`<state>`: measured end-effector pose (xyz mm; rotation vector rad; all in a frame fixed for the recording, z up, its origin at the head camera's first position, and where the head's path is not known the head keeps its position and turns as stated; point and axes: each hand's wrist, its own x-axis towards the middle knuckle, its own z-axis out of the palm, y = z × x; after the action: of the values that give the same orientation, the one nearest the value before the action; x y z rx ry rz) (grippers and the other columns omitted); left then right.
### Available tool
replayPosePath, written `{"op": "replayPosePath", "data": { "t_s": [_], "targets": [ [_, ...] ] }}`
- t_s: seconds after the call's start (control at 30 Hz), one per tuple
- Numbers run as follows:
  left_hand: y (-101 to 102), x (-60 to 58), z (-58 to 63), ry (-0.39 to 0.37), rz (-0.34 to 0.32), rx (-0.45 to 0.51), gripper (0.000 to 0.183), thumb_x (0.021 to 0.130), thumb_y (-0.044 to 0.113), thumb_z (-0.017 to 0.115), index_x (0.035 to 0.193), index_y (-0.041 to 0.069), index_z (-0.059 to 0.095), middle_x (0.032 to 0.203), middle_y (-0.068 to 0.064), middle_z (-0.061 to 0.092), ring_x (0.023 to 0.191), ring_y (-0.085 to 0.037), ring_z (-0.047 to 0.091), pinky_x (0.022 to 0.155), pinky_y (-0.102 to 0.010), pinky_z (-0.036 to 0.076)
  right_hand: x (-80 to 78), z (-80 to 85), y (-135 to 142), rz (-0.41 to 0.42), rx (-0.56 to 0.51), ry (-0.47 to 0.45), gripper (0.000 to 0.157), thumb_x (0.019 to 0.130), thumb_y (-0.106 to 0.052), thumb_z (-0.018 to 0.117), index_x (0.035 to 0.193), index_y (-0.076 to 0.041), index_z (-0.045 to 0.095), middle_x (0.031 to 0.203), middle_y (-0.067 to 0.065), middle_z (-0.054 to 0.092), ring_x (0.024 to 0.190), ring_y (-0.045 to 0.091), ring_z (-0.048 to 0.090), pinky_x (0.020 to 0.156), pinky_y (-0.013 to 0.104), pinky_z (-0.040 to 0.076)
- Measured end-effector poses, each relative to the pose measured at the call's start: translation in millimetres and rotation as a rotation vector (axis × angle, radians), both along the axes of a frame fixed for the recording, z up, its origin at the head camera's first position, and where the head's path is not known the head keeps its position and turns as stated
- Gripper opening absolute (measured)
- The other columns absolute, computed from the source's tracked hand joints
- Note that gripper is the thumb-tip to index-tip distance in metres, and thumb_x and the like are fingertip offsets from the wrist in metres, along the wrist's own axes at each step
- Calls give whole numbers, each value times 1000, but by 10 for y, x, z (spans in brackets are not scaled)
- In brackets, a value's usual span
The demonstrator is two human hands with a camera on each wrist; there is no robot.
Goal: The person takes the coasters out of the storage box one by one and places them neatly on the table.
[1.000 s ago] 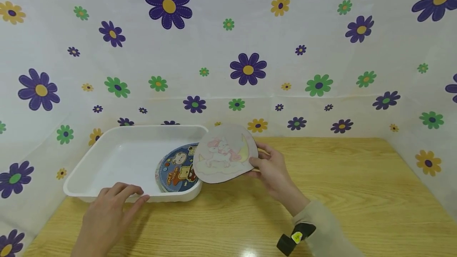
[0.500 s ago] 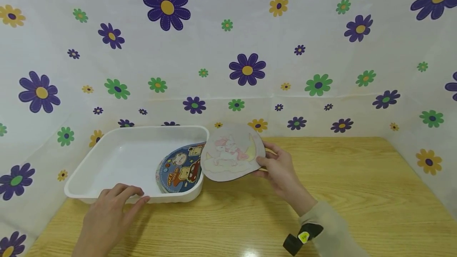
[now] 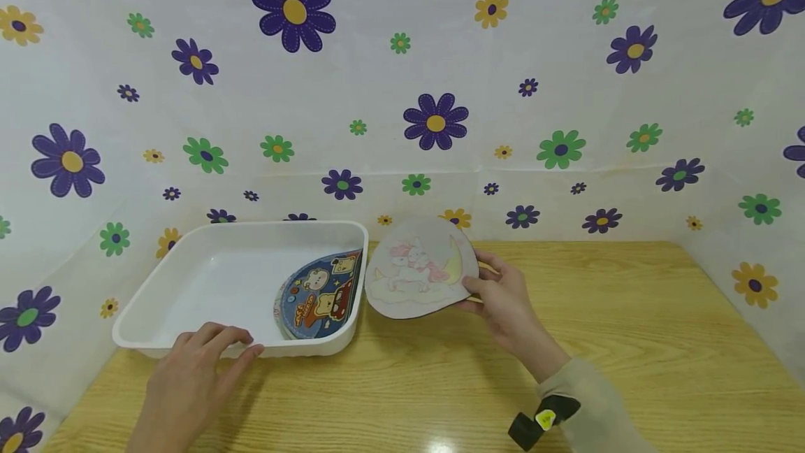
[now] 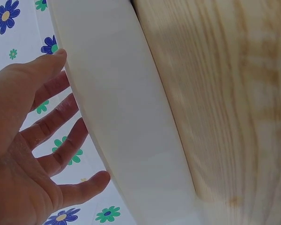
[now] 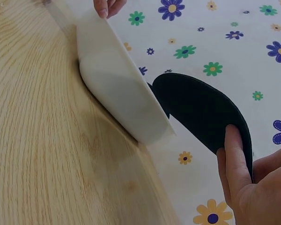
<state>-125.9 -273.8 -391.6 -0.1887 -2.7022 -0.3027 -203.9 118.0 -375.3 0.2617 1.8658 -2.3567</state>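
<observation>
A rounded mouse pad (image 3: 418, 275) with a pale unicorn-and-moon print hangs tilted just right of the white tray (image 3: 207, 338). My right hand (image 3: 503, 299) pinches its right edge, thumb on the printed face and fingers behind. From the right wrist, its plain black underside (image 5: 201, 112) shows. My left hand (image 3: 191, 376) holds the tray's front rim, with the thumb at the outside and the fingers over the edge. Inside the tray's right end lies a blue mouse pad (image 3: 314, 299) with cartoon figures, on top of at least one paler pad.
The tray stands on the left half of a wood-grain table (image 3: 597, 341). A white sheet (image 3: 377, 82) printed with purple, green and yellow flowers hangs behind and at both sides. A black strap (image 3: 544, 421) goes round the right sleeve.
My right hand has moved right, carrying the unicorn mouse pad from over the tray's right rim to beside it. The blue mouse pad is less covered. My left hand stays on the rim.
</observation>
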Motion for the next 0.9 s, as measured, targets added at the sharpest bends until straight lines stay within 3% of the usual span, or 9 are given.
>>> {"op": "replayPosePath", "data": {
  "t_s": [0.67, 0.9],
  "targets": [
    [0, 2, -5, -3, -7, -3, 17, 87, 32, 81, 96, 19, 75, 101, -8, 74, 91, -41, 66, 75, -59, 56, 46, -43, 242, -32, 32, -11, 55, 101, 5, 50, 154, -6, 38, 131, 18, 58, 88, 12, 68, 70, 24, 61],
    [-11, -10, -16, 36, -33, -9, 17, 86, 31, 83, 96, 19, 75, 100, -8, 74, 88, -40, 66, 71, -58, 57, 52, -51, 348, -43, 45, -24, 56, 102, 3, 50, 156, -7, 36, 129, 17, 58, 88, 12, 67, 71, 24, 61]
  ]
}}
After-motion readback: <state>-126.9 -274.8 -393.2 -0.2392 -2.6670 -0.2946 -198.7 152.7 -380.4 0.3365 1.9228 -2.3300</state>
